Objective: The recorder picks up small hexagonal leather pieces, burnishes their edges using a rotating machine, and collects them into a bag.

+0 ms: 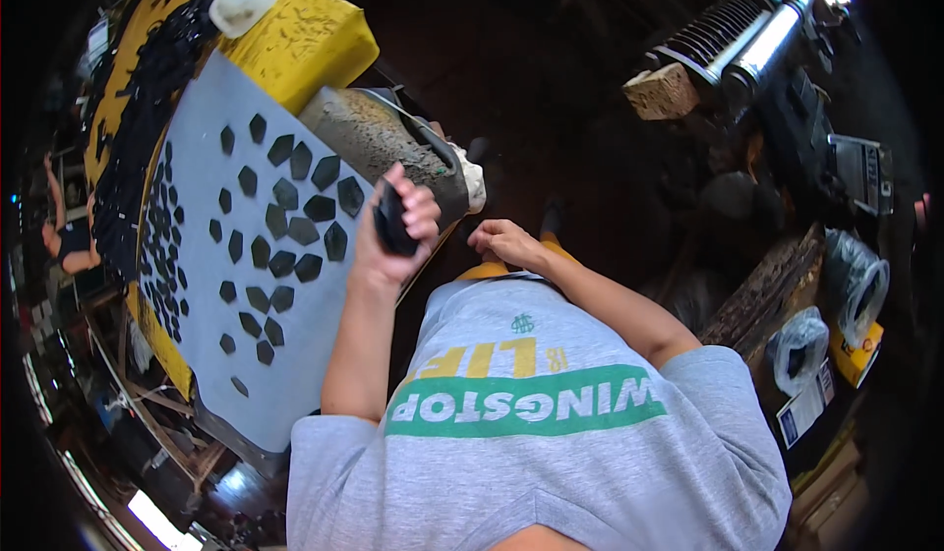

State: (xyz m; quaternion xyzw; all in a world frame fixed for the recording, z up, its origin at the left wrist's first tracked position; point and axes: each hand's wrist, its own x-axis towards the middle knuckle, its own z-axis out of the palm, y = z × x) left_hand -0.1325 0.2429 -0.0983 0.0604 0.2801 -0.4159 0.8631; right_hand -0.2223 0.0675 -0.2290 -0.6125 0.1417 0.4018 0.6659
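My left hand (425, 219) is raised at the right edge of a grey sheet (206, 354), its fingers wrapped round a black piece (393, 222). Whether that is one piece or a stack, I cannot tell. Many flat dark five-sided pieces (285, 194) lie spread over the sheet, apart from one another. Smaller dark pieces (162, 246) sit close together along its left side. My right hand (509, 244) is in front of my waist, by my yellow shorts (484, 271), with fingers bent and drawn together. What its fingertips hold, if anything, is hidden.
A yellow block (315, 40) with a white jug (243, 2) stands at the sheet's far end, beside a worn grey padded object (379, 133). Black scraps (162, 59) heap to the left. At right are a brick (661, 92), a coiled spring (723, 30) and plastic-wrapped rolls (798, 349). Another person (74, 236) is far left.
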